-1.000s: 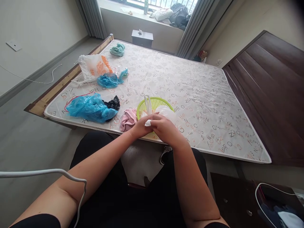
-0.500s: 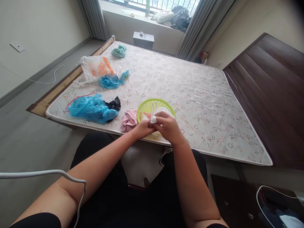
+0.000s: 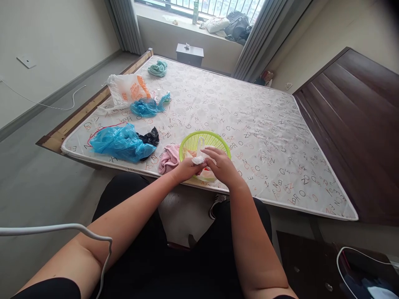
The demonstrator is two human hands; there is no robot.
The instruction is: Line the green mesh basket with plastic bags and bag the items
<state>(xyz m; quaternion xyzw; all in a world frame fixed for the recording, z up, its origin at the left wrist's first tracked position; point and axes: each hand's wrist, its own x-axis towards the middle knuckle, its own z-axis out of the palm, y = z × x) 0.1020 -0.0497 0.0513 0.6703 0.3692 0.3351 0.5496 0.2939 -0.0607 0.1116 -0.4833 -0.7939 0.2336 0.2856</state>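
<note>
White bag pinched in left hand, right hand loosely spread, both over basket

Daylight enters from the window, which I note as burnt out to near white at the panes. Mattress evenly lit; soft sheen on the headboard. Shadow under the bed edge. Trousers sink to near black, detail lost. White plastic at the left hand reads pale and slightly soft, folds indistinct. Top right corner dark, blurred. Wide-angle stretch: walls lean, forearms swell toward the lower edge.
</note>
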